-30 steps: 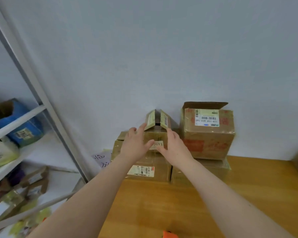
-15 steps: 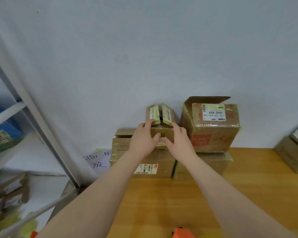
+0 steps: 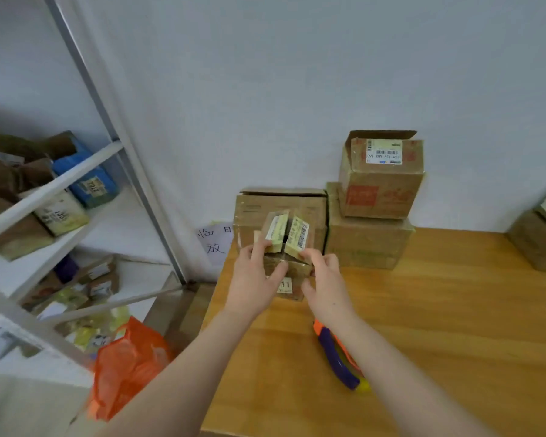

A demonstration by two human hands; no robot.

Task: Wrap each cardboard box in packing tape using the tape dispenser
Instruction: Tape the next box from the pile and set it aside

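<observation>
Fetching one box to the work area is the step in hand. Both hands hold a small cardboard box (image 3: 292, 263) in front of the stacked boxes (image 3: 368, 244) at the wall, over the far left part of the wooden table (image 3: 448, 316). The left hand (image 3: 254, 285) grips the box's left side, thumb across the front face. The right hand (image 3: 327, 288) grips the right side, fingers curled at the flap. Whether the box base touches the table cannot be told. Its two top flaps stand up, with no tape visible across the seam. The tape dispenser (image 3: 338, 354) lies on the table under the right forearm, untouched. Next move, as judged: set the box down, fold both flaps flat, pin them with one hand and free the other for the dispenser.
</observation>
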